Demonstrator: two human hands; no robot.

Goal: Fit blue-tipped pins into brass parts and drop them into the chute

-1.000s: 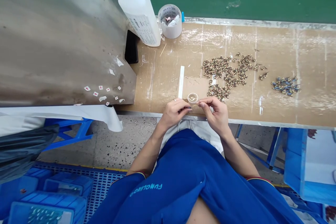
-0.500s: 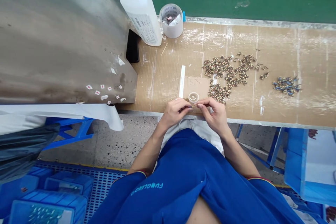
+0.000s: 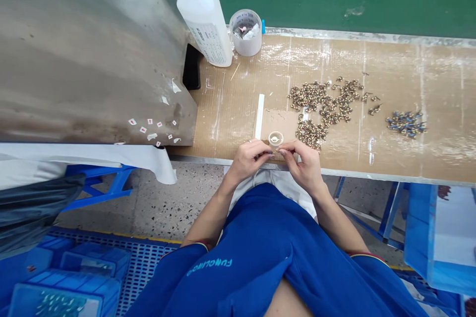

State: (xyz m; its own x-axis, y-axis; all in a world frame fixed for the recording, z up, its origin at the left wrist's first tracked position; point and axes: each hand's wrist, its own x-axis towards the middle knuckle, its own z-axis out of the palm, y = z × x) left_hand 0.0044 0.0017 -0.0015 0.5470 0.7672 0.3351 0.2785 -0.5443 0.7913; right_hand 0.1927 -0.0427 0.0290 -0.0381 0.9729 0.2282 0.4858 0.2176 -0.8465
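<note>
Close to the table's front edge, my left hand (image 3: 250, 159) is closed in a pinch, thumb against fingers. My right hand (image 3: 304, 164) pinches too, its fingertips almost meeting those of the left. Whatever lies between the fingertips is too small to make out. Just beyond them stands a small clear cup (image 3: 275, 138) with something pale in it. A white strip (image 3: 259, 116) lies upright in view behind my left hand, beside a bare cardboard piece (image 3: 279, 121). Past my right hand spreads a heap of small brass-coloured metal parts (image 3: 311, 131).
Farther right is a smaller pile of bluish metal parts (image 3: 407, 124). At the back left stand a white bottle with blue cap (image 3: 206, 25) and a tape roll holding scraps (image 3: 246, 34), near a black phone (image 3: 191, 67) and a thin wooden stick (image 3: 235, 72). A metal surface (image 3: 92, 59) borders the left.
The view has shifted slightly. Both hands stay pinched by the cup; a thin stick-like piece seen between the fingertips before is harder to see now.
</note>
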